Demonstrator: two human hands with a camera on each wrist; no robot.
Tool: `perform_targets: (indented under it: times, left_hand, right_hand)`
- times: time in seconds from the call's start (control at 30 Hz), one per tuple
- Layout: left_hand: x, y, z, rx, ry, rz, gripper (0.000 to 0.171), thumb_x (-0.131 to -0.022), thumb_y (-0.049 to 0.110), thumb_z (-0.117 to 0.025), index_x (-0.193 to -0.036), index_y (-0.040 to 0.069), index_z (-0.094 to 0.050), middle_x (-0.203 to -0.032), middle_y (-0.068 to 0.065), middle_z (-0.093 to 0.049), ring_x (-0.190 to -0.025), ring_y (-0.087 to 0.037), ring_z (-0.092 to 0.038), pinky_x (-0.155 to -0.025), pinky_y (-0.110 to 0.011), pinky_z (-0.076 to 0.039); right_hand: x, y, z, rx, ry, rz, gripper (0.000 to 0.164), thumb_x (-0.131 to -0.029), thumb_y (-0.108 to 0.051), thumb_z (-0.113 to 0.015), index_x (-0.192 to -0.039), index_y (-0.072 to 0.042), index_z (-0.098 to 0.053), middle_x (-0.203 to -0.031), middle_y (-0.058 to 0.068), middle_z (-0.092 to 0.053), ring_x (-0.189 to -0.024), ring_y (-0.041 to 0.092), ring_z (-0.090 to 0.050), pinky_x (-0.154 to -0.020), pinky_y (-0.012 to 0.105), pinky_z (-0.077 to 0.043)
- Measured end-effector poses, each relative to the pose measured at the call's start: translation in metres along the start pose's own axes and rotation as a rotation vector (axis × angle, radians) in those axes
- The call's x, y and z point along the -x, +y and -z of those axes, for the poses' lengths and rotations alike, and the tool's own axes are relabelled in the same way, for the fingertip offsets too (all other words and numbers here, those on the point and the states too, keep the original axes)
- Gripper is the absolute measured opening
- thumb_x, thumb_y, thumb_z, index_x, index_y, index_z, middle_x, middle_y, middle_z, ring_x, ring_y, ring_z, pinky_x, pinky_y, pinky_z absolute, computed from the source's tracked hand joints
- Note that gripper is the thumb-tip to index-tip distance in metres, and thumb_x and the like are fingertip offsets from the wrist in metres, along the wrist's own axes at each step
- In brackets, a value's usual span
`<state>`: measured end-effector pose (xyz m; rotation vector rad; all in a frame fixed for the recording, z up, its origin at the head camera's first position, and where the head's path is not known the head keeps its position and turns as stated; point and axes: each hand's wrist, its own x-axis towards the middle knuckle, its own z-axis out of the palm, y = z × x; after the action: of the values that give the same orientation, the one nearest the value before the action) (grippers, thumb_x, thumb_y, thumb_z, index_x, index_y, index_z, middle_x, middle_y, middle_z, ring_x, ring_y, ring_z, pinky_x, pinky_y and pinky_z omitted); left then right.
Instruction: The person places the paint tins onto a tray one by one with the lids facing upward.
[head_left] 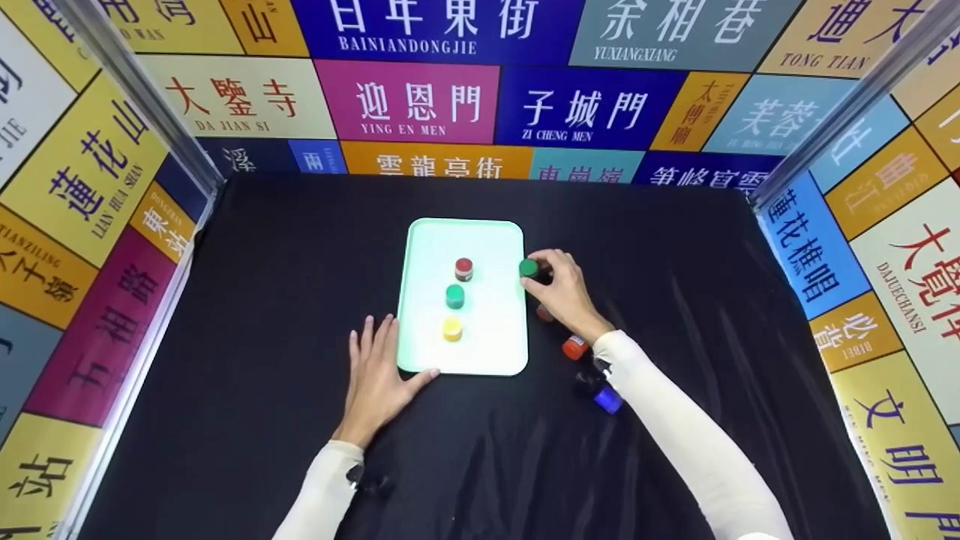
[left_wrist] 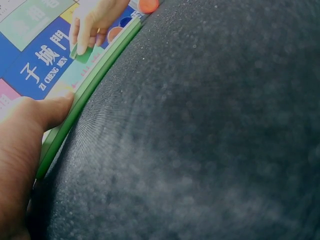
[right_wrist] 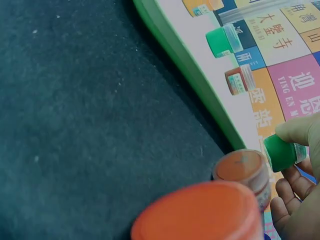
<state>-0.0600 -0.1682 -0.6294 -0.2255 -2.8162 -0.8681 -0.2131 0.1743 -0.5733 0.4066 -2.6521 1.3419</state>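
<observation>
A pale green tray [head_left: 487, 352] lies on the black cloth. On it stand three small paint jars in a column: a red one [head_left: 464, 268], a green one [head_left: 455, 296] and a yellow one [head_left: 451, 328]. My right hand [head_left: 562, 289] pinches another green-lidded paint jar [right_wrist: 281, 152] between thumb and fingers, at the tray's right edge. At the tray's lower left corner, my left hand [head_left: 375, 382] touches the rim with its fingers straight and spread; the thumb [left_wrist: 52, 111] rests against the green edge in the left wrist view.
Right of the tray, partly under my right arm, stand a brown jar [right_wrist: 240, 167] and an orange-red jar [head_left: 575, 347]. A blue jar [head_left: 608, 400] lies nearer me, beside a dark shape. Panels with printed signs [head_left: 420, 101] wall in the table's back and sides.
</observation>
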Motion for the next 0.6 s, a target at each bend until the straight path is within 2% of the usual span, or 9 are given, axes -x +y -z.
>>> perform_targets:
  times: [0.33, 0.6]
  left_hand:
    - [0.002, 0.000, -0.001, 0.006, -0.004, 0.005, 0.115, -0.091, 0.068, -0.080, -0.170, -0.003, -0.036, -0.173, -0.026, -0.038, -0.168, -0.047, -0.016, -0.135, -0.064, 0.000]
    - [0.001, 0.000, 0.001, -0.001, 0.003, -0.002, 0.115, -0.091, 0.068, -0.079, -0.169, -0.003, -0.036, -0.174, -0.025, -0.038, -0.167, -0.048, -0.016, -0.135, -0.064, 0.000]
  right_hand:
    - [-0.006, 0.001, -0.023, -0.013, -0.005, 0.040, 0.038, -0.089, -0.011, -0.091, -0.123, -0.002, -0.075, -0.112, 0.015, -0.072, -0.108, 0.034, -0.062, -0.093, 0.042, -0.050]
    - [-0.014, -0.010, -0.036, 0.006, -0.029, 0.052, 0.037, -0.091, -0.012, -0.089, -0.124, -0.002, -0.075, -0.113, 0.015, -0.071, -0.109, 0.035, -0.061, -0.093, 0.042, -0.048]
